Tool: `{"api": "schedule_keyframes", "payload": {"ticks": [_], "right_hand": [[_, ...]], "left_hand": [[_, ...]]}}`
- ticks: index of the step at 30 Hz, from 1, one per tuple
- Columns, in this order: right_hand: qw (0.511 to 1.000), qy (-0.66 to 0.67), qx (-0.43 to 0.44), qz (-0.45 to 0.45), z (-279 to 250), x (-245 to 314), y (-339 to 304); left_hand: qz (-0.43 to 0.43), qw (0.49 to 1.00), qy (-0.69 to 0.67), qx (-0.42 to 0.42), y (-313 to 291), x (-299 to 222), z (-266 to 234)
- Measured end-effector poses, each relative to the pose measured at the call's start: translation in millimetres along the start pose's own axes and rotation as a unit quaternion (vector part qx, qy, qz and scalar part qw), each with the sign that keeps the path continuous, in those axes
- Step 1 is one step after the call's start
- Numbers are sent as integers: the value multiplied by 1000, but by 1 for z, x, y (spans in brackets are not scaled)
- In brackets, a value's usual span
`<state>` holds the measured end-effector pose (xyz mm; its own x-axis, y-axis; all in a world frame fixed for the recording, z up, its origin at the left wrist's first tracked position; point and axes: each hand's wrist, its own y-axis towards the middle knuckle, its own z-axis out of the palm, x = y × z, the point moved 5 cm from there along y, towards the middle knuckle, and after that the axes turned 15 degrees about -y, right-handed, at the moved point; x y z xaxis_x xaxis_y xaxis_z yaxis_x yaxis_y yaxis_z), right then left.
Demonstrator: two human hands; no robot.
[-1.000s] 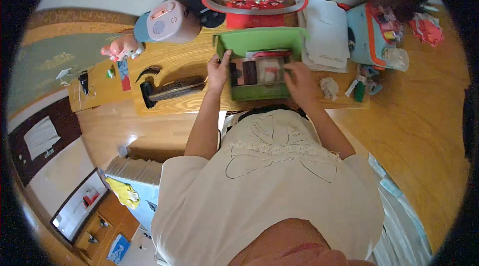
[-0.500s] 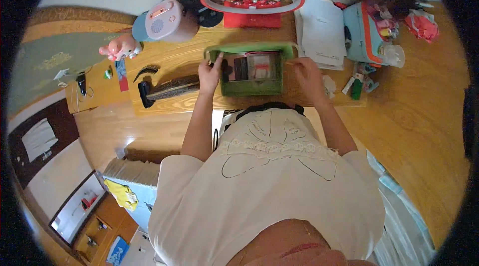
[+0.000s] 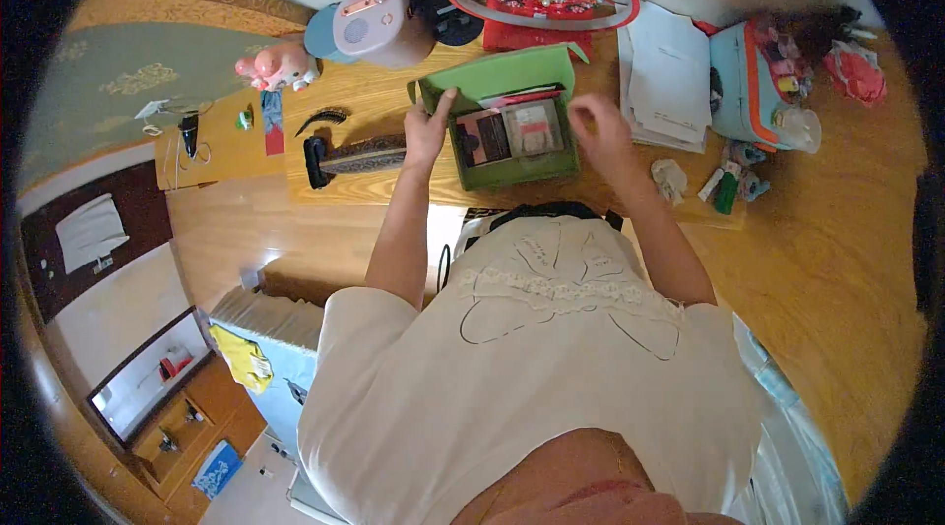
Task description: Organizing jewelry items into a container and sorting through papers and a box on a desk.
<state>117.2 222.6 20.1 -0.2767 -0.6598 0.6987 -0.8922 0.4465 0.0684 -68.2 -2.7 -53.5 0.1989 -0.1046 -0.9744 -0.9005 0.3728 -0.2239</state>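
Green box (image 3: 522, 174), one, between two hands (image 3: 426, 136) (image 3: 604, 136)

Home, seemingly: pink figurine (image 3: 280, 68)

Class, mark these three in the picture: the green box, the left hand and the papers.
Green box (image 3: 522, 172): head view, on its near wall.
Left hand (image 3: 426, 133): head view, on its back.
Papers (image 3: 669, 79): head view, on the top sheet.

A cream short-sleeved top (image 3: 532, 392) carries a lacy band (image 3: 571, 292) and dark looping lines (image 3: 645, 344).
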Motion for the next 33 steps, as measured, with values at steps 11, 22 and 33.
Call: {"api": "schedule_keyframes", "payload": {"ticks": [11, 22, 33], "right_hand": [[975, -170, 63, -130, 67, -37, -50], [985, -110, -13, -131, 22, 41, -14], [967, -237, 1, -92, 27, 19, 18]], "left_hand": [[-45, 994, -63, -80, 19, 12, -3], [6, 999, 31, -34, -2, -13, -6], [240, 922, 249, -172, -56, -89, -12]]}}
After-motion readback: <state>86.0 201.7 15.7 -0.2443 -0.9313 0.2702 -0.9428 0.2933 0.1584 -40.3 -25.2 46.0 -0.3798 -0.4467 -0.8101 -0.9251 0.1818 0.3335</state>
